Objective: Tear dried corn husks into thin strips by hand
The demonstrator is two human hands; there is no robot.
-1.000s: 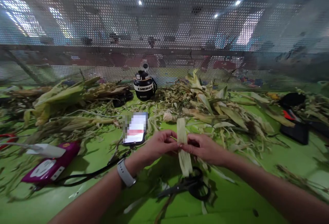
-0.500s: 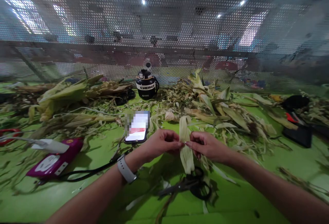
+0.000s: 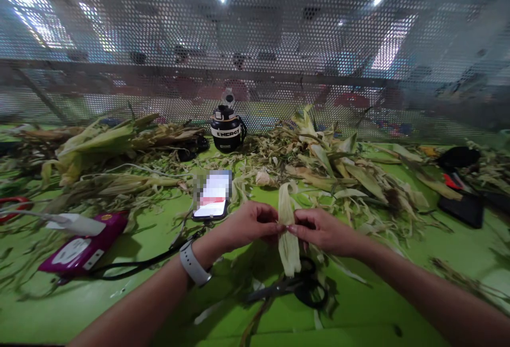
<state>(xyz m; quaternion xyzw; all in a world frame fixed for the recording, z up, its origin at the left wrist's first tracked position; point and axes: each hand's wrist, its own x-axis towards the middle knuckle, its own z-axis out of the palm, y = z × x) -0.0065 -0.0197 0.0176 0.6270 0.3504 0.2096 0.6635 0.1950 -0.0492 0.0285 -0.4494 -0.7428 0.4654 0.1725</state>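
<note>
A pale strip of corn husk point(image 3: 289, 254) hangs upright between my two hands, its top end curled over. My left hand point(image 3: 252, 225) pinches it from the left, thumb and forefinger at its middle. From the right, my right hand point(image 3: 321, 230) grips the same spot, its thumb tip almost meeting the left one. Under the strip's lower end lies a pair of black scissors point(image 3: 312, 294), blades pointing left on the green table point(image 3: 358, 320). The fingers behind the husk are partly hidden.
Heaps of corn husks point(image 3: 358, 177) spread across the back. A black jar labelled ENERGY point(image 3: 226, 132) stands before a perforated metal screen point(image 3: 271, 28). On the left are a phone point(image 3: 213, 195), a purple power bank point(image 3: 85, 246) with a cable, and red-handled scissors point(image 3: 16, 203). A dark phone point(image 3: 460, 210) lies right.
Both hands still pinch the husk strip at its middle. The strip has shifted slightly downward and the fingertips have drawn a little closer together. Everything else stays in place.
</note>
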